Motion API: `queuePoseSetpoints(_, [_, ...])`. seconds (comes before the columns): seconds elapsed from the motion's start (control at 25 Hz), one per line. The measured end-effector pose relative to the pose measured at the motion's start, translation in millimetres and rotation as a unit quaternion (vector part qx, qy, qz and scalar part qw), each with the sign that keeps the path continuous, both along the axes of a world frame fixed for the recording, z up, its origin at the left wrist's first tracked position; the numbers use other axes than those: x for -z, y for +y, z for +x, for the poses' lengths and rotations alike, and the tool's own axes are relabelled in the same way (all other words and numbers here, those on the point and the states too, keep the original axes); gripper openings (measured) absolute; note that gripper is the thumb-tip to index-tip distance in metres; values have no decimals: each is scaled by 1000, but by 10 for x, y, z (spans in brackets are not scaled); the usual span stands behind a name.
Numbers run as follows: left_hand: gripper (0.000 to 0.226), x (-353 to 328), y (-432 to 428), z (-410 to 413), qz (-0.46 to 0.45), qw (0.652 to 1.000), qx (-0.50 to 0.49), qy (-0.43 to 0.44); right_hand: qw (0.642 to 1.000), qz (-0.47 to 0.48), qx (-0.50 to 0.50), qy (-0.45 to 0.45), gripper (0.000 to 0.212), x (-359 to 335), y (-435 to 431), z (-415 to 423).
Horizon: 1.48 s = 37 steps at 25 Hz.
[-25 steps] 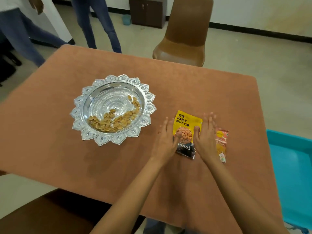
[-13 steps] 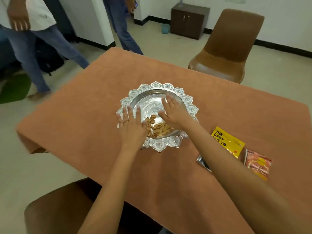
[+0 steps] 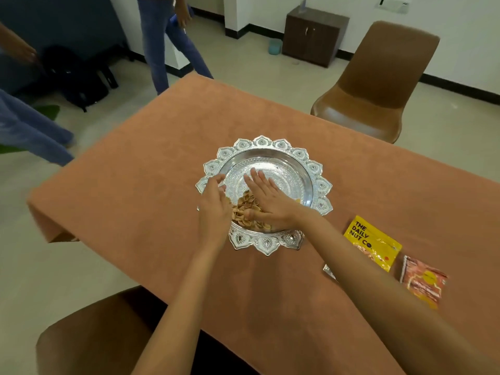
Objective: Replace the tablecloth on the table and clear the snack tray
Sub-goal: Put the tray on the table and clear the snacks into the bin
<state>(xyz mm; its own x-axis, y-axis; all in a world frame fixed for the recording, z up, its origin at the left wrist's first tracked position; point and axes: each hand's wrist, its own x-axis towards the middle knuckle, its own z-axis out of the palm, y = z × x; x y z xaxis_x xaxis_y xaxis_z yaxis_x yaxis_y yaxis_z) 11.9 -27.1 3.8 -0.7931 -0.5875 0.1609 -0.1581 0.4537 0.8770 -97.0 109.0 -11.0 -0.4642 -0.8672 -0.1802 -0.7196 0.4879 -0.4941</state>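
while both hands reach into the silver tray (image 3: 319, 182) on the orange tablecloth (image 3: 135, 185), the pile of snacks (image 3: 247, 209) lies between them at the tray's near side. the left hand (image 3: 215, 204) stands on edge at the left of the pile, fingers loosely bent toward it, holding nothing. the right hand (image 3: 266, 201) lies flat with fingers straight and together, its palm against the pile's right side. right of the tray, well apart from both hands, a yellow nut packet (image 3: 373, 243) and a red packet (image 3: 423, 281) lie on the table. two brown chairs (image 3: 376, 85) stand at the table.
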Motion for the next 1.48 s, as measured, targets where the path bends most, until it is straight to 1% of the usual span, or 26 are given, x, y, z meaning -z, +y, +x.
queuePoseSetpoints(0.08, [27, -10, -56, -32, 51, 998, -34, 26, 997, 9, -54, 57, 88, 71, -79, -33])
queuePoseSetpoints(0.16, [24, -20, -85, -68, 101, 993, -58, 37, 991, -22, -90, 97, 78, 128, -176, -33])
queuePoseSetpoints(0.32, [22, 45, -118, -82, 117, 990, -63, 42, 975, -51, -111, 184, 56, 164, -250, -38])
queuePoseSetpoints(0.4, [21, 67, -128, -96, 128, 989, -64, 46, 971, -92, -113, 191, 48, 148, -299, -41])
queuePoseSetpoints(0.52, [19, 60, -127, -127, 138, 987, -73, 48, 969, -146, -97, 175, 38, 122, -360, -66])
queuePoseSetpoints(0.6, [19, 25, -112, -176, 180, 980, -64, 57, 970, -130, -62, 195, 31, 127, -370, -64])
queuePoseSetpoints(0.64, [20, -5, -88, -206, 231, 969, -56, 68, 973, -112, -36, 198, 27, 128, -364, -64])
queuePoseSetpoints(0.72, [23, -73, -28, -285, 367, 925, -45, 84, 982, -86, 29, 165, 20, 128, -343, -76])
queuePoseSetpoints(0.76, [26, -107, 5, -327, 433, 897, -45, 79, 984, -103, 81, 123, 19, 91, -338, -75])
queuePoseSetpoints(0.8, [30, -118, 37, -373, 492, 867, -45, 68, 975, -147, 146, 75, 19, 25, -338, -67])
queuePoseSetpoints(0.84, [34, -131, 72, -417, 543, 837, -43, 56, 953, -207, 219, 19, 19, -41, -341, -67])
queuePoseSetpoints(0.88, [39, -136, 113, -461, 587, 807, -38, 47, 921, -269, 280, -42, 20, -103, -352, -57])
queuePoseSetpoints(0.92, [44, -134, 163, -502, 625, 779, -29, 39, 887, -315, 322, -101, 21, -163, -377, -20])
queuePoseSetpoints(0.96, [47, -132, 220, -541, 656, 754, -20, 36, 861, -341, 347, -147, 20, -216, -415, 33])
queuePoseSetpoints(1.0, [49, -138, 281, -579, 678, 734, -15, 35, 849, -350, 361, -164, 18, -246, -458, 78])
queuePoseSetpoints(1.04, [49, -143, 340, -613, 695, 717, -15, 44, 848, -349, 365, -160, 18, -267, -495, 118])
queuePoseSetpoints(1.12, [46, -145, 423, -670, 717, 690, -20, 91, 857, -337, 363, -144, 17, -253, -541, 158])
queuePoseSetpoints(1.16, [43, -148, 440, -676, 727, 676, -22, 115, 853, -339, 369, -147, 17, -242, -545, 165])
queuePoseSetpoints(1.2, [41, -134, 441, -675, 741, 659, -27, 126, 842, -350, 376, -165, 18, -237, -541, 168])
queuePoseSetpoints(1.28, [36, -119, 433, -675, 770, 623, -45, 126, 802, -391, 381, -242, 25, -260, -517, 180])
queuePoseSetpoints(1.36, [32, -106, 411, -695, 791, 595, -61, 128, 753, -442, 360, -329, 28, -347, -500, 176])
queuePoseSetpoints(1.4, [30, -101, 395, -709, 798, 583, -71, 133, 728, -470, 349, -357, 29, -387, -477, 148])
queuePoseSetpoints(1.44, [29, -107, 373, -719, 804, 571, -81, 145, 709, -496, 346, -363, 30, -427, -433, 106])
queuePoseSetpoints(1.48, [28, -115, 339, -723, 808, 560, -91, 158, 706, -504, 357, -347, 31, -446, -369, 49])
